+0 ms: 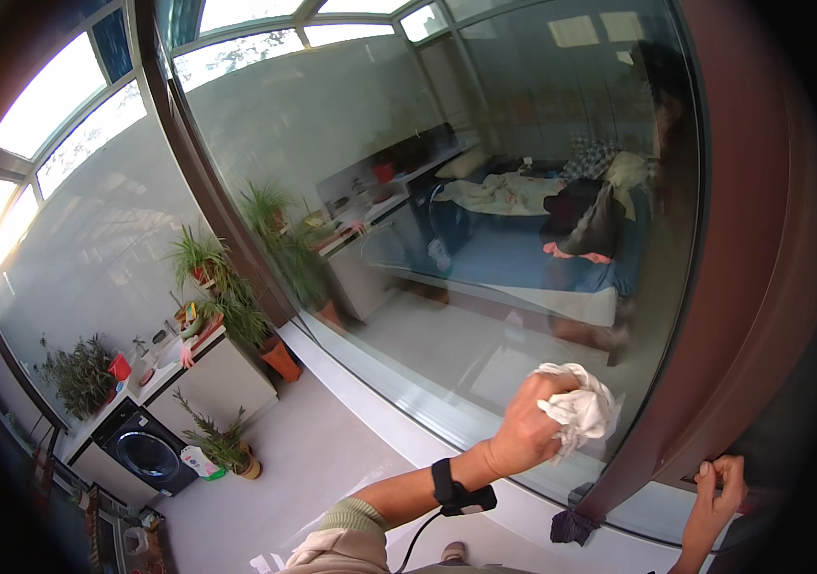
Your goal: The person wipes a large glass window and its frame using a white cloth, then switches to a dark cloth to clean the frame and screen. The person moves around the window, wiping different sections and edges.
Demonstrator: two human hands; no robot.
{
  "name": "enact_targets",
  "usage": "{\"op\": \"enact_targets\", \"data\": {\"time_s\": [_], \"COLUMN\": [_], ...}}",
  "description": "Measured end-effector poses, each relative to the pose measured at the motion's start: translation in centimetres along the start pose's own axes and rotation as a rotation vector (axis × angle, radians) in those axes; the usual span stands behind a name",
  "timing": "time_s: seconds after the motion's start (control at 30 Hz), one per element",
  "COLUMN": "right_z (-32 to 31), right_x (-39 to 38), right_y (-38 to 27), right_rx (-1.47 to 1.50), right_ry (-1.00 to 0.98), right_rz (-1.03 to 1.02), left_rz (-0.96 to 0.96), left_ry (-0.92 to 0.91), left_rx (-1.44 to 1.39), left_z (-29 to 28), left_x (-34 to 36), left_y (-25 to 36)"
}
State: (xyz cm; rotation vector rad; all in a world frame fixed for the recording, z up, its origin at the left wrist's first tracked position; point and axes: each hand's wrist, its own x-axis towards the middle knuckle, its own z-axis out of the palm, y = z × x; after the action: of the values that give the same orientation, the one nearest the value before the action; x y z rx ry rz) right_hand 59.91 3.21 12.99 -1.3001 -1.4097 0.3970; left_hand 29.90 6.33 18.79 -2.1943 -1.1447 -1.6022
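Left hand [528, 421] clenches white cloth [588, 411] before glass pane [485, 325]; right hand [720, 486] curls by brown frame [734, 364], grip unclear. Wiping seems underway, remainder unclear.

Left grip [531, 424]: fingertips partly hidden in bunched white cloth [585, 409]; cloth's contact with glass pane [494, 335] not visible. Left sleeve [346, 540] and black cable [418, 538] cut off by lower edge. Right grip [722, 486]: hold at brown frame [743, 364] too dark to tell; forearm cut off below. Shoe [453, 551] mostly hidden. Heaped clothes [576, 215] blurred by reflections. Items on tabletop [161, 365] too small.
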Motion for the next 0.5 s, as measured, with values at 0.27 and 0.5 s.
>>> {"op": "enact_targets", "data": {"time_s": [0.27,0.5], "right_z": [-0.8,-0.6], "right_x": [0.2,-0.1], "right_y": [-1.4,-2.1], "right_rx": [0.000,0.045], "right_ry": [0.004,0.020], "right_rz": [-0.077,-0.010], "left_rz": [0.483,0.258], "left_ry": [0.237,0.646], "left_rx": [0.560,0.728], "left_z": [-7.5,-18.4], "left_x": [15.6,17.9], "left_y": [-3.9,-14.1]}}
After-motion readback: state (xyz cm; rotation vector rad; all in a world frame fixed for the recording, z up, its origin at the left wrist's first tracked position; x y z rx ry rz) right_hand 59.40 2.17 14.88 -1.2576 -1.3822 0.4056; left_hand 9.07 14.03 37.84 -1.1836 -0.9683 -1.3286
